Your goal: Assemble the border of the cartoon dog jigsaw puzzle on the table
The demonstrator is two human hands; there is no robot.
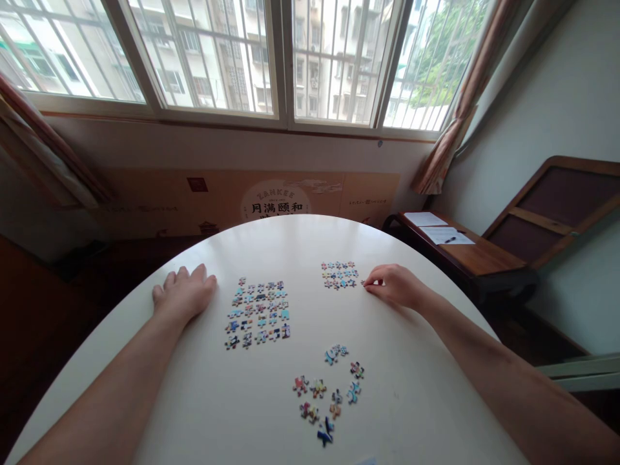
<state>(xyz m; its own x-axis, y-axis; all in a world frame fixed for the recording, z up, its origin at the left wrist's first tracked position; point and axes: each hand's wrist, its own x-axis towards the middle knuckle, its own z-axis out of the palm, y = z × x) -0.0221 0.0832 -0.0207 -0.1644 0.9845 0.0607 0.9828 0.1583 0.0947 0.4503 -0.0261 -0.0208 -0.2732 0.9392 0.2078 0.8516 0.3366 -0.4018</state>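
On the white round table (416, 381), my left hand (186, 290) lies palm down with its fingers spread, left of a large grid of puzzle pieces (261, 314). My right hand (392, 284) pinches a small puzzle piece (363, 283) between thumb and fingertips, at the right edge of a smaller grid of pieces (340, 275). Closer to me, several loose puzzle pieces (318, 387) are scattered near the table's middle, some touching or overlapping.
Beyond the table's far edge stands a printed cardboard panel (223, 194) under barred windows (329, 58). At the right, a wooden bench (479, 248) holds papers (448, 235) and a pen. Curtains (443, 155) hang at both sides.
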